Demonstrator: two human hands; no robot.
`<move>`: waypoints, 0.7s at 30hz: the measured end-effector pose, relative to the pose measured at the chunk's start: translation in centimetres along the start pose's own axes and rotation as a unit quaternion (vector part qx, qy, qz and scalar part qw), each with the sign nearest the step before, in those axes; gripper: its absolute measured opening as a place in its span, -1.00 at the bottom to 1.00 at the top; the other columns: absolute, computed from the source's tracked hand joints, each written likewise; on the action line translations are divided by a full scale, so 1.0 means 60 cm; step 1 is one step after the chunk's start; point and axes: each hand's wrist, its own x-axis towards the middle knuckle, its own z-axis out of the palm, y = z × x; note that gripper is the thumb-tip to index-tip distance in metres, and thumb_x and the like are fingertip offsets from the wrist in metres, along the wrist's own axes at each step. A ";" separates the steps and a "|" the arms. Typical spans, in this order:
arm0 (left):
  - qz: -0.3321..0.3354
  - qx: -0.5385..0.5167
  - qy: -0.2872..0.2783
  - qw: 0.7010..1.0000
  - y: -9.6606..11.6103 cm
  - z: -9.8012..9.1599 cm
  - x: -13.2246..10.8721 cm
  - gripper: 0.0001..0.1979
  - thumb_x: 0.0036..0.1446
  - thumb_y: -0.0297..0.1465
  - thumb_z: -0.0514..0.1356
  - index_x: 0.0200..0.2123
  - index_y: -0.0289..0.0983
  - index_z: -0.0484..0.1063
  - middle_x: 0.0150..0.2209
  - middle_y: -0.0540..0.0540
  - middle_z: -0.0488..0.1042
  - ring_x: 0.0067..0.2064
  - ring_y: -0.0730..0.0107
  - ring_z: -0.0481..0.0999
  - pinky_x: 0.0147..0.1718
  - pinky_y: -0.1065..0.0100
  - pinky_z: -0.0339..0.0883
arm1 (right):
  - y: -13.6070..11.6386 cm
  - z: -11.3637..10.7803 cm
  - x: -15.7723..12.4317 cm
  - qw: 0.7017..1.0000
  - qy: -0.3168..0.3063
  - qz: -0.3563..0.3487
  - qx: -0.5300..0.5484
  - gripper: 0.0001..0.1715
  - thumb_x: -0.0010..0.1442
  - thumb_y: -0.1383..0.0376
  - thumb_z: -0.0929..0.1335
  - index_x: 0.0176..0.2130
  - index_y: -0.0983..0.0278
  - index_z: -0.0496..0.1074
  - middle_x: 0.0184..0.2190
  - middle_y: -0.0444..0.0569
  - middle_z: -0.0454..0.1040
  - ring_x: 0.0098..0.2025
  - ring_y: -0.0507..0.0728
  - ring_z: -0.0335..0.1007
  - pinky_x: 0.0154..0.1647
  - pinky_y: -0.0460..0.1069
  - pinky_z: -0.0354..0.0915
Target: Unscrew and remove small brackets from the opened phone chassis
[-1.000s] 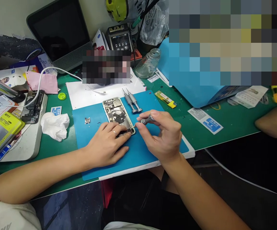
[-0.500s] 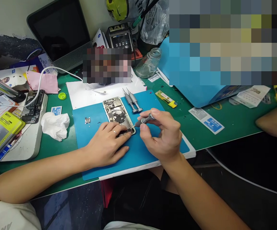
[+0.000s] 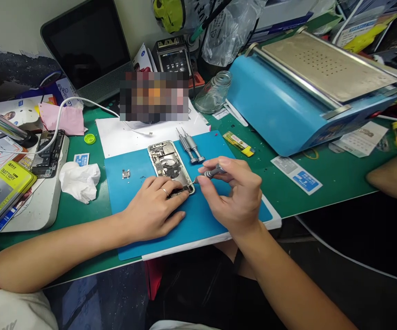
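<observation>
An opened phone (image 3: 171,166) lies tilted on the blue mat (image 3: 133,247). My left hand (image 3: 157,208) rests over the phone's lower end, its fingertips pressing on the phone and its thumb on the mat. My right hand (image 3: 234,195) pinches a grey screwdriver (image 3: 212,173) between thumb and fingers, and the tip points at the phone's lower right corner beside my left fingertips. Whether the tip touches a screw is too small to tell. Two more grey screwdrivers (image 3: 190,146) lie beyond the phone. A small metal part (image 3: 126,174) sits on the mat's left side.
A crumpled tissue (image 3: 79,181) and a white box-like device (image 3: 47,211) are on the left. At the back stand a dark screen (image 3: 86,41) and a glass jar (image 3: 214,94). A blue machine with a metal plate (image 3: 274,110) is at the right, near another person's arm (image 3: 394,172).
Both hands hold almost the same pose. The fingers of my right hand have shifted slightly on the screwdriver. The blurred patch over the blue machine has gone.
</observation>
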 end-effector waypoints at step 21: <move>-0.008 -0.006 -0.008 1.000 0.001 0.000 0.000 -0.59 0.41 -0.23 0.10 0.20 -0.31 0.43 0.15 -0.25 0.45 0.14 0.04 0.37 0.10 0.02 0.25 | 0.001 0.001 -0.003 1.000 0.013 0.007 -0.003 -0.25 0.20 0.50 0.41 0.27 0.07 0.21 -0.04 0.01 0.52 -0.16 0.14 0.59 -0.34 0.01 0.62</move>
